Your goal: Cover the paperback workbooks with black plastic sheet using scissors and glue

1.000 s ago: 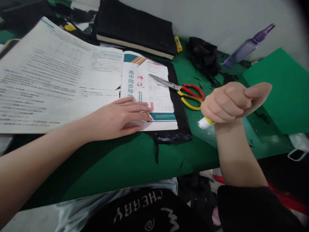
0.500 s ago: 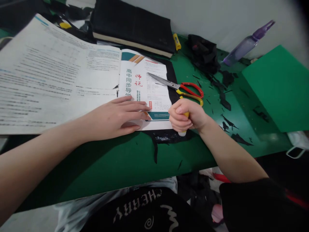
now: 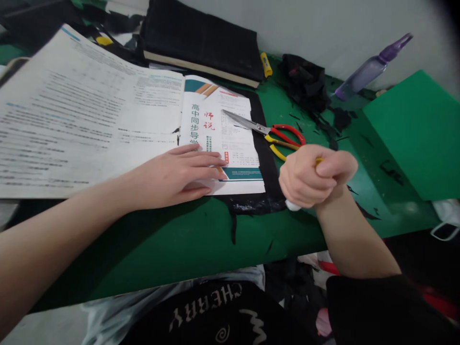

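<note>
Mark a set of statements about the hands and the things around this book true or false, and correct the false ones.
1. The left hand lies spread on the open book. True.
2. The right hand lies flat on the page. False: it is closed around a tube with a white end.
3. The scissors lie with their blades over the printed page. True.
4. Both scissor handles are red. False: there is a red handle and a yellow handle.
5. The purple bottle is left of the thick black book in the picture. False: it is to its right.
</note>
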The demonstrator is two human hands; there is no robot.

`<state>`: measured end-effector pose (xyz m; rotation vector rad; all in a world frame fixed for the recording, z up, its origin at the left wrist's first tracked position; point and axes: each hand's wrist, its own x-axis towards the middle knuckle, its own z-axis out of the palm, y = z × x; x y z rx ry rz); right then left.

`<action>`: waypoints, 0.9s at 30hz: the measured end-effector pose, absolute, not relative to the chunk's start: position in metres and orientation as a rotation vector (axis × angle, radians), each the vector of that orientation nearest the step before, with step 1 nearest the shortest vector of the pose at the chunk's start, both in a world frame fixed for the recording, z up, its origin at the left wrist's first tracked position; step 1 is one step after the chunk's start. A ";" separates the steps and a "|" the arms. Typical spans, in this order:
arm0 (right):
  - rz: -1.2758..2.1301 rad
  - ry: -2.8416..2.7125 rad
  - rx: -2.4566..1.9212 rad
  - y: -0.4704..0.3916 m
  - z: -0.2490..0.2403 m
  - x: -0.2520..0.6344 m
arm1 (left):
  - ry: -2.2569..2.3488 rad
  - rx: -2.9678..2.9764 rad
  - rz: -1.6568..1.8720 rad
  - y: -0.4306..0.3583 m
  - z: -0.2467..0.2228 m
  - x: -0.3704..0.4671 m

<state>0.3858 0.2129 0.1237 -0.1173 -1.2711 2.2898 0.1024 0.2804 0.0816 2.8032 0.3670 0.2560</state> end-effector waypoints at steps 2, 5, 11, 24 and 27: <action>2.167 -1.300 -0.243 0.219 0.125 0.392 | 0.371 2.799 0.242 0.280 0.082 0.102; 2.039 -1.333 -0.440 0.224 0.120 0.391 | 0.386 2.799 0.227 0.280 0.082 0.103; 2.106 -1.297 -0.790 0.224 0.109 0.370 | 0.370 2.783 0.263 0.281 0.080 0.103; 2.152 -1.328 -0.020 0.218 0.114 0.400 | 0.361 2.795 0.259 0.282 0.079 0.102; 1.986 -1.187 -0.058 0.225 0.120 0.415 | 0.358 2.803 0.239 0.281 0.080 0.102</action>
